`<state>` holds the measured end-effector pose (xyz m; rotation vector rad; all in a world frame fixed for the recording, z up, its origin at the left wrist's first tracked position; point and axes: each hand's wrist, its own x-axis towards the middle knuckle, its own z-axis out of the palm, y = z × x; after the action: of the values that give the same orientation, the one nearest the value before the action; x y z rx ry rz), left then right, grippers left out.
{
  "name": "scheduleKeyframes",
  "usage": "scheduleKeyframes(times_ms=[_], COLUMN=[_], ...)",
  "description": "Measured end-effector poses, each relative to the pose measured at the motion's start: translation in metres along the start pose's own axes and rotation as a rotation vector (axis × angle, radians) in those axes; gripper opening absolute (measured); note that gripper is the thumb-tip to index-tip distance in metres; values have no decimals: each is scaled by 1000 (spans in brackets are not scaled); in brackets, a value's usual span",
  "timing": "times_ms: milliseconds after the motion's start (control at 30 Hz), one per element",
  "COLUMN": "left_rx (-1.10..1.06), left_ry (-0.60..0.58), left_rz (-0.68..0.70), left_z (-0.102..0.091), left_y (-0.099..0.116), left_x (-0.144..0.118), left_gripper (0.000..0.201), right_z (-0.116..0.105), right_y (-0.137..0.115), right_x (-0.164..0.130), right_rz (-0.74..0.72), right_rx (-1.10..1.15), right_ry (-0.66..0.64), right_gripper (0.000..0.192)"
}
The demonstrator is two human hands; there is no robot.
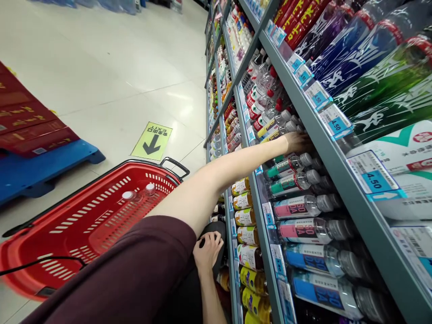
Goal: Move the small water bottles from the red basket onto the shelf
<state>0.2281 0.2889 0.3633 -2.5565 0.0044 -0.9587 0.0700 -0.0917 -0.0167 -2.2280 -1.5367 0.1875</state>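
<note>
My left hand (297,141) reaches deep into the shelf (324,148), fingers out of sight among the bottles (290,167), so I cannot tell if they grip one. My right hand (207,251) rests low with fingers curled on something dark. The red basket (84,220) sits near left on the floor. I'd pull one bottle straight out, clear of its neighbours.

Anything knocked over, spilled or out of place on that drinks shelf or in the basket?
Nothing stands out. The left hand reaches among orderly bottles on the shelf; the red basket sits on the floor with two bottles inside, no spills.
</note>
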Motion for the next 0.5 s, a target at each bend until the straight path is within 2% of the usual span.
scheduleKeyframes(times_ms=[100, 167, 267, 333, 367, 400, 433, 500], left_rx=[-155, -246, -363, -430, -459, -492, -532, -612], left_ry=[31, 117, 225, 248, 215, 133, 2, -357], left_rz=[-84, -153, -374, -664, -821, -962, -1093, -1317], left_z=[-26, -43, -61, -64, -63, -60, -57, -54], left_y=[8, 18, 54, 95, 120, 148, 178, 240], left_x=[-23, -56, -138, -211, -249, -287, -323, -386], left_gripper=[33, 38, 40, 35, 32, 30, 31, 37], right_z=[-1, -3, -6, -7, -8, -8, -9, -11], right_y=[1, 2, 1, 1, 0, 0, 0, 0], right_x=[-1, -2, -3, -3, -3, -3, -2, -2], right_rz=[-5, -5, -8, -13, -17, -23, -31, -44], right_rx=[-9, -16, -27, -35, -39, -42, -46, -55], right_ry=[20, 26, 23, 22, 23, 26, 28, 30], right_gripper=[15, 15, 15, 15, 16, 16, 16, 16])
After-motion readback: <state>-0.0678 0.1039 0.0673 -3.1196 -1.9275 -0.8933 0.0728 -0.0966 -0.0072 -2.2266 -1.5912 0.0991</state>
